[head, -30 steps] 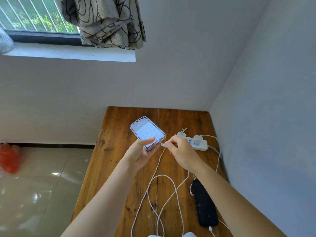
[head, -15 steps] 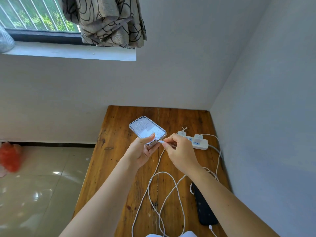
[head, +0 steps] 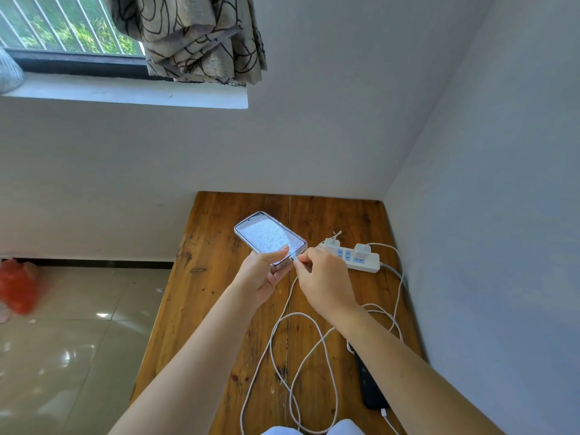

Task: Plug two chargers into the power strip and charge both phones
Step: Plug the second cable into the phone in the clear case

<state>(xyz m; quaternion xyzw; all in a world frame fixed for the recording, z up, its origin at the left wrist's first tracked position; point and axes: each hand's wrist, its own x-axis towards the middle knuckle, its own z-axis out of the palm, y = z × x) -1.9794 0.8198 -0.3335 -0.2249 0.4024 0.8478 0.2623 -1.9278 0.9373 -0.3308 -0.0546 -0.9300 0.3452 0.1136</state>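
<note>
Hands meet above the middle of the wooden desk (head: 219, 277). The left hand (head: 262, 277) holds a phone in a clear case (head: 269, 237) by its near end, thumb across the lit screen and fingers wrapped beneath, so that end of the phone is largely covered. The right hand (head: 323, 279) has its grip pressed together on the tip of a white cable (head: 276, 328) right at the phone's near right corner; the connector itself is hidden between the fingertips, and whether it is seated in the port cannot be told. The cable drops from that pinch and loops over the near half of the desk, its lower bends cut off by the bottom edge of the view. The white power strip (head: 351, 257) lies near the right edge of the desk towards the far corner, with two white chargers (head: 361, 251) standing in it; its left end is partly behind the right hand. A dark phone (head: 372, 390) lies flat along the right edge nearer the person, its far end hidden under the right forearm, a white plug at its near end.
</note>
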